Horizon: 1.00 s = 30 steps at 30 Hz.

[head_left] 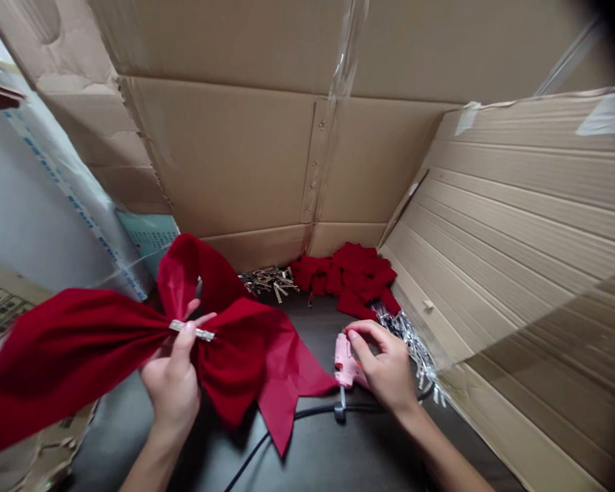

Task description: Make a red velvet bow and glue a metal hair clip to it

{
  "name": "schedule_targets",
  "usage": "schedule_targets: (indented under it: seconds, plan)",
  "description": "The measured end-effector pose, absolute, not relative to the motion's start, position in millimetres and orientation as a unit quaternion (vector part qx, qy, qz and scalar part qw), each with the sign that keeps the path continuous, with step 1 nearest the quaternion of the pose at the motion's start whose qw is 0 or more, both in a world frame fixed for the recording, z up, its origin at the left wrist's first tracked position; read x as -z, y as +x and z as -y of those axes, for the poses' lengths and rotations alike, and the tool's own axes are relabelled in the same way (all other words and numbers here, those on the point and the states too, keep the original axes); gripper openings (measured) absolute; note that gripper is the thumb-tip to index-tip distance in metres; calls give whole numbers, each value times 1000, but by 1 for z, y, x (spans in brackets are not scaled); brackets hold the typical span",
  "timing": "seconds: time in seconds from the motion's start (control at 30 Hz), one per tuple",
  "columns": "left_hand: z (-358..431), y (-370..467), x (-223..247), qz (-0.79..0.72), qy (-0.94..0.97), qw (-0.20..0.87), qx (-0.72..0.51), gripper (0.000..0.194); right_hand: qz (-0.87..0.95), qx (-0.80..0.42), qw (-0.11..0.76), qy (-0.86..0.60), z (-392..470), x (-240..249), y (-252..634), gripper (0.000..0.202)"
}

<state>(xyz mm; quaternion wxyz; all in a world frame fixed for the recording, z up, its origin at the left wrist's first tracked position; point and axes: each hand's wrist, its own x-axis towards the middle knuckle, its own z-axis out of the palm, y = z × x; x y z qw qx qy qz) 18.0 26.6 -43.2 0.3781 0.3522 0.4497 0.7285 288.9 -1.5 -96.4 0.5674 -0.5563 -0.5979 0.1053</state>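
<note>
The left end of the red bow point(225, 355) spreads out over the cardboard at its side, so little free room shows there. At the bow's centre, the left hand point(177, 376) grips the gathered fabric, thumb on the silver band point(206, 335), probably to stop the folds loosening and hold the band facing up. Behind the bow, silver metal pieces point(269, 280) and then red fabric pieces point(361, 270) lie against the back cardboard wall point(236, 150), presumably pushed there to spare working space. Just right of the bow's pointed tail, the pink glue gun point(344, 359) stands propped on the dark tabletop point(307, 451). The right hand point(387, 362) curls beside it, fingertips together at its upper end; whether they pinch anything I cannot tell. Farther right of the bow, silver strips point(415, 345) edge the right cardboard wall point(517, 239), which limits sideways reach. The most open tabletop lies in front of the bow's tail, crossed by a black cable point(312, 412).
</note>
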Motion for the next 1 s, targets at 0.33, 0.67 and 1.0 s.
schedule_targets:
  seconds: [0.33, 0.67, 1.0]
  plan:
    - [-26, 18, 66, -438, 306, 747, -397, 25, 686, -168, 495, -506, 9, 94, 275, 18]
    - [-31, 30, 74, -409, 333, 775, -348, 43, 835, -289, 308, -354, 27, 86, 247, 73]
    - [-23, 21, 67, -413, 280, 713, -493, 25, 673, -456, 417, -407, 31, 90, 239, 16]
